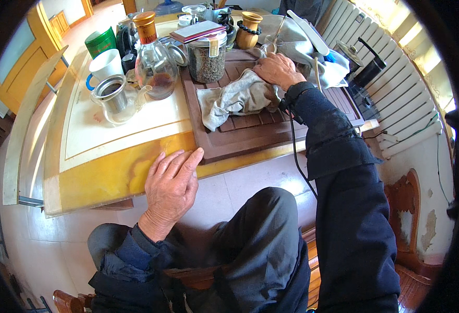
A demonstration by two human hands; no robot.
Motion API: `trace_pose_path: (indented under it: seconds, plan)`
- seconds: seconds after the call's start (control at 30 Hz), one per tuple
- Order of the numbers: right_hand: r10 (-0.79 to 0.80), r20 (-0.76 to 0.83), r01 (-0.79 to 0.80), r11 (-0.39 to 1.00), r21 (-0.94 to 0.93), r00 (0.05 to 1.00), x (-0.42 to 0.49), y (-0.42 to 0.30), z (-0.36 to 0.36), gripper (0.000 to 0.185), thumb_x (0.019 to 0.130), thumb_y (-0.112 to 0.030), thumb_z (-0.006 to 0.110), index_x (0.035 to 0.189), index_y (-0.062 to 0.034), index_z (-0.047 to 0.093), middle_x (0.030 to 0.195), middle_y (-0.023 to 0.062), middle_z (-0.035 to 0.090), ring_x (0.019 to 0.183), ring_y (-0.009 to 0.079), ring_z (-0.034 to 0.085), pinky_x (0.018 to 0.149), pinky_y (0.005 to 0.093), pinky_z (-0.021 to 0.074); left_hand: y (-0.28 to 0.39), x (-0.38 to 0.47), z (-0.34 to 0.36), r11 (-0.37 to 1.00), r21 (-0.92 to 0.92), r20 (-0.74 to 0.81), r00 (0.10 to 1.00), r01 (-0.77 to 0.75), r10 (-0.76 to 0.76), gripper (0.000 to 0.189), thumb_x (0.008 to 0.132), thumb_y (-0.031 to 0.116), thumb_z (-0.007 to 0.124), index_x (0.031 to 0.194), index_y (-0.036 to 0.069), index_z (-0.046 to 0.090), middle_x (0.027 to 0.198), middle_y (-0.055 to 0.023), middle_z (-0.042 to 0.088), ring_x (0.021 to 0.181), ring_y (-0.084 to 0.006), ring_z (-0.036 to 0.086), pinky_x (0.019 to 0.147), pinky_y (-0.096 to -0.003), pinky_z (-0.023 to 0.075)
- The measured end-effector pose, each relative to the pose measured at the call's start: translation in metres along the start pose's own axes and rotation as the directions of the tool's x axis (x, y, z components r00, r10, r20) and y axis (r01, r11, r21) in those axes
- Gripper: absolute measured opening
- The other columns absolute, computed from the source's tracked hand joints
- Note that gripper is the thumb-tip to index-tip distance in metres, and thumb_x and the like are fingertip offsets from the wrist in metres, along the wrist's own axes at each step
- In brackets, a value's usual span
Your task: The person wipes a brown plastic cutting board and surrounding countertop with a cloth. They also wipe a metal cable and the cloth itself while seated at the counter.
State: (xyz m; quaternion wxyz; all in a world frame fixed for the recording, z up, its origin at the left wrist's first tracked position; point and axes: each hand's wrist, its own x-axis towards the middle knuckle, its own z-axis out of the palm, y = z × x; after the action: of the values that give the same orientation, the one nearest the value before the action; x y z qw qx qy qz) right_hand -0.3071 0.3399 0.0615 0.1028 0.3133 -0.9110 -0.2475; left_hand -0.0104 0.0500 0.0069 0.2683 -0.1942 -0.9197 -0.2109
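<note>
My left hand (174, 180) rests on the yellow front edge of the table (108, 176), its index fingertip at the near left corner of a brown tea tray (249, 137). My right hand (276, 70) reaches to the far part of the tray, beside a crumpled grey-white cloth (237, 98). Its fingers are near a small glass vessel (270, 47); whether they grip it or the cloth is hidden. Left of the cloth stands a clear jar of dried tea (206, 60) with a dark red booklet (198, 31) on its lid.
A glass decanter with dark liquid (157, 74), a glass teapot with a metal strainer (114, 98) and a white mug (106, 64) stand at left. Behind the tray is a wooden vase (248, 31) with beads. A grey cloth (288, 35) and a black cable (296, 156) lie at right.
</note>
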Motion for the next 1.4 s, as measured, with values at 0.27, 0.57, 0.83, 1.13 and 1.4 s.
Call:
trace_pose_path:
  seconds: [0.27,0.57,0.83,1.13,1.4]
  plan:
    - [0.471,0.242,-0.528,0.791,0.308,0.848,0.0,0.011,-0.009,0.053,0.095,-0.045,0.045,0.119,-0.0086,0.074,0.127,0.019,0.068,0.122,0.0385,0.062,0.103,0.0456,0.0478,0.0,-0.001,-0.001,1.0,-0.009,0.012,1.0,0.005,-0.005,0.053,0.083,0.006,0.067,0.135,0.015,0.064,0.117,-0.0093,0.069,0.114,-0.0284,0.064,0.107,-0.0478,0.0453]
    - [0.447,0.194,-0.487,0.817,0.309,0.873,-0.003,0.017,0.008,0.046,0.095,-0.04,0.049,0.117,-0.0075,0.074,0.126,0.0213,0.068,0.12,0.0395,0.063,0.101,0.0464,0.0493,-0.002,-0.003,0.001,1.0,-0.018,-0.009,1.0,0.0,-0.001,0.052,0.084,0.007,0.066,0.135,0.016,0.064,0.117,-0.0109,0.069,0.114,-0.0293,0.064,0.106,-0.048,0.046]
    - [0.101,0.058,-0.117,0.857,0.502,0.993,0.001,0.006,-0.011,0.044,0.094,-0.028,0.046,0.126,-0.0069,0.068,0.123,0.0181,0.069,0.116,0.0387,0.064,0.103,0.0465,0.0499,0.0,-0.001,0.002,1.0,0.004,-0.015,1.0,0.006,-0.006,0.055,0.082,0.008,0.068,0.136,0.017,0.063,0.118,-0.0075,0.069,0.114,-0.0268,0.063,0.107,-0.0462,0.0446]
    - [0.345,-0.008,-0.295,0.816,0.497,0.939,0.043,-0.028,-0.031,0.042,0.096,-0.026,0.048,0.134,-0.0133,0.061,0.112,0.0241,0.071,0.104,0.0433,0.067,0.092,0.0516,0.0526,0.0,-0.001,0.002,1.0,0.0,-0.013,1.0,0.013,-0.013,0.052,0.082,0.008,0.068,0.132,0.015,0.065,0.115,-0.0082,0.07,0.112,-0.0273,0.064,0.107,-0.0462,0.0448]
    - [0.472,0.006,-0.422,0.784,0.455,0.882,0.06,-0.026,-0.02,0.036,0.09,-0.029,0.061,0.118,-0.0078,0.065,0.107,0.0253,0.071,0.103,0.0433,0.068,0.088,0.0518,0.0542,-0.001,0.0,0.001,1.0,-0.012,0.014,1.0,0.019,-0.019,0.051,0.082,0.009,0.068,0.133,0.016,0.065,0.117,-0.0069,0.07,0.114,-0.0252,0.062,0.108,-0.0449,0.0434]
